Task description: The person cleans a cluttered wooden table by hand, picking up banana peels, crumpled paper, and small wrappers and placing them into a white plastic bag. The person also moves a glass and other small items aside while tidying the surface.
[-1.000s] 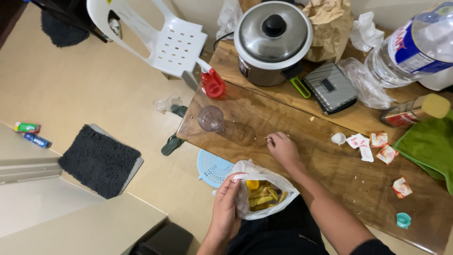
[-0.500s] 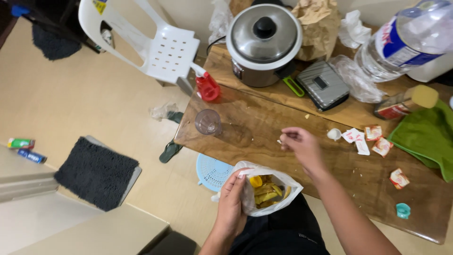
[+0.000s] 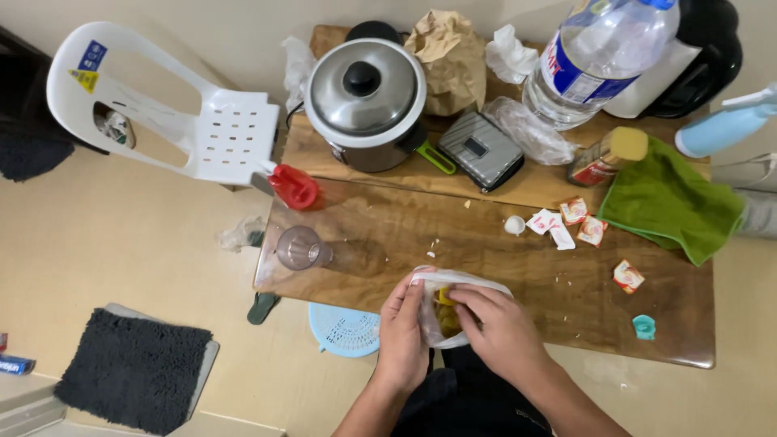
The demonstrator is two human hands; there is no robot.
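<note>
So there's a clear plastic bag (image 3: 453,311) with some yellow food bits in it, sitting right at the near edge of the wooden table (image 3: 486,243), basically hanging between the table edge and the person's lap. Both hands are on it. The left hand (image 3: 402,332) is wrapped around the bag's left side, fingers curled closed on the rim and holding it up. The right hand (image 3: 500,328) comes in from the other side with its fingers bent over the mouth of the bag, tips down in the opening; can't tell if it's pinching something inside or just gripping the plastic, the bag hides that part. Either way the bag is squeezed right between the two hands, touching both.

Further out on the table: a clear cup (image 3: 301,248) to the left near the edge, a red lid-looking thing (image 3: 294,187) above that, and a scatter of small foil-wrapped packets (image 3: 575,220) to the right with one more (image 3: 627,275) off by itself and a little teal cap (image 3: 644,326) near the corner. At the back there's a rice cooker (image 3: 366,101), a crumpled brown paper bag (image 3: 449,57), a big water bottle (image 3: 595,57) and a green cloth (image 3: 668,202). On the floor, a white plastic chair (image 3: 170,113), a light blue round strainer thing (image 3: 344,330) under the table edge, and a dark mat (image 3: 133,368).
</note>
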